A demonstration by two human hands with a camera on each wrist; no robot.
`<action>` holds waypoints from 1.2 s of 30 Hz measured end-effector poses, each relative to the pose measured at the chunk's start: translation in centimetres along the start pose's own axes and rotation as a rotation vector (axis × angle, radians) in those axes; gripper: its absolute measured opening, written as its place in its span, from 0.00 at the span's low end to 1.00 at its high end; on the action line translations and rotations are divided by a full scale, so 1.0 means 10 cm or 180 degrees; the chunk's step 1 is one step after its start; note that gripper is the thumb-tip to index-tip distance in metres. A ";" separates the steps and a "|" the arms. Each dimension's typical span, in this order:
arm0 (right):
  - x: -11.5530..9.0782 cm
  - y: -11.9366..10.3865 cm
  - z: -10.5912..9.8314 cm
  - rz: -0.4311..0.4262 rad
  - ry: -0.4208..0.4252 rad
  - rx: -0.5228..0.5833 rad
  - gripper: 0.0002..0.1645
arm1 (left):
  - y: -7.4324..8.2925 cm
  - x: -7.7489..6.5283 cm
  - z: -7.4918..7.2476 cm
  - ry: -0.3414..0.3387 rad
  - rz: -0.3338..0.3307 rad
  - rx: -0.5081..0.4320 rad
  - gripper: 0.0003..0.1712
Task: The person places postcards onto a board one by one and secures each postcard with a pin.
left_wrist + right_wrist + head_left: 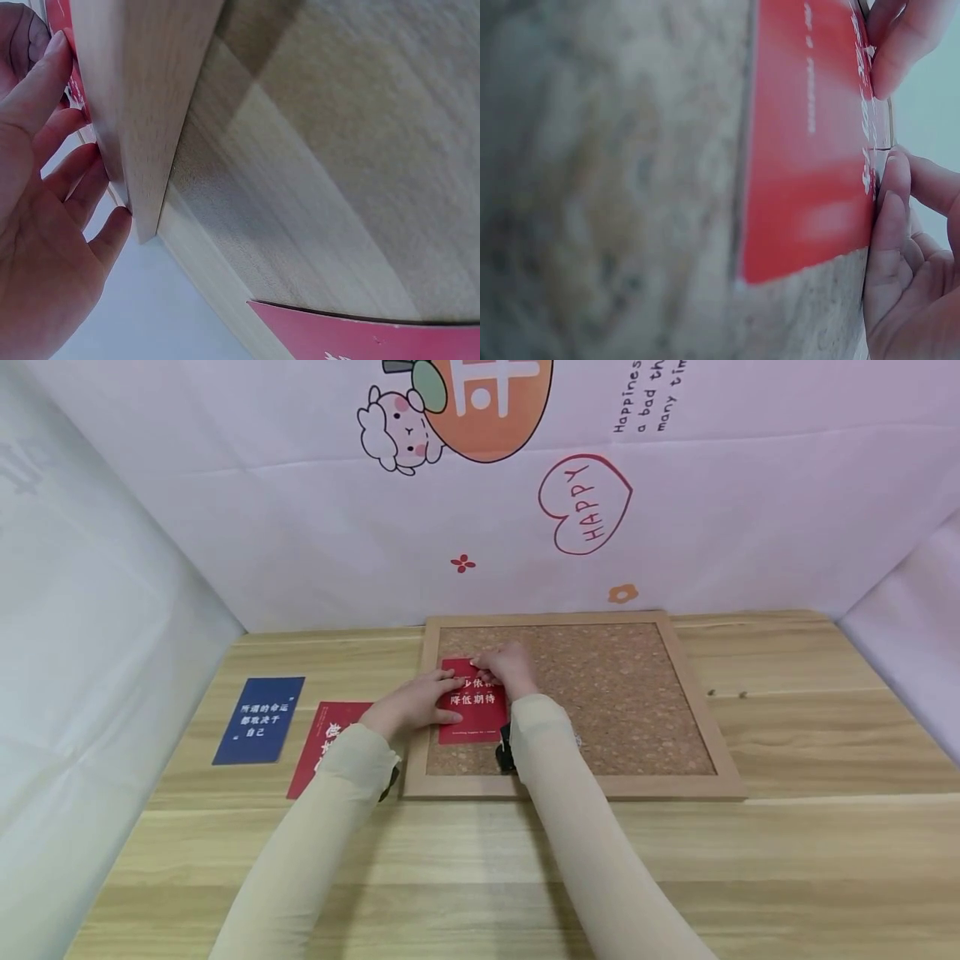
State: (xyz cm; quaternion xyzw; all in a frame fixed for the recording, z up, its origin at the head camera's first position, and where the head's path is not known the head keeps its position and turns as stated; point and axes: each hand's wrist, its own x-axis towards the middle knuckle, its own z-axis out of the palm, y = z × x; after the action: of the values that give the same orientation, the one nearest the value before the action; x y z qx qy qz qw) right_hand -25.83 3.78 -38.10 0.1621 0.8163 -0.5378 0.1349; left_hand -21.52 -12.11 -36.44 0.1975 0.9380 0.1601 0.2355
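Red card [472, 722] looked light, creasable; edges suited holding. Left hand [414, 703] lay spread on it; right hand [512, 667] curled, hold unclear.

Left fingers [110, 238] at wooden frame [142, 97]

Head view, clock from centre: blue card [258, 721] at 8:30 and loose red card [311, 764] at 8, partly hidden, lie on the desk [825, 860]; two small dark objects [712, 693] near 3. White cloth [300, 527] behind carries a HAPPY heart [585, 504] at 1, cartoon sheep [401, 431] at 11.
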 end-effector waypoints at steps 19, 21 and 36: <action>0.00 -0.04 0.02 0.0099 0.0097 -0.0115 0.10 | -0.01 0.00 0.00 0.0063 0.0011 -0.0069 0.40; 0.00 -0.04 0.02 0.0098 0.0093 -0.0116 0.10 | -0.01 0.00 0.00 0.0091 0.0012 -0.0087 0.40; -0.02 -0.05 0.02 0.0153 0.0123 -0.0230 0.10 | -0.05 0.02 0.03 0.0207 0.0102 -0.0068 0.39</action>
State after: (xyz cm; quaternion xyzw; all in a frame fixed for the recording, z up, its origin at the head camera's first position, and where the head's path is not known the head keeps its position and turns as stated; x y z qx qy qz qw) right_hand -25.82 3.36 -37.70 0.1871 0.8335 -0.5013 0.1378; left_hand -21.70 -12.39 -37.02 0.2047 0.9401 0.1802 0.2043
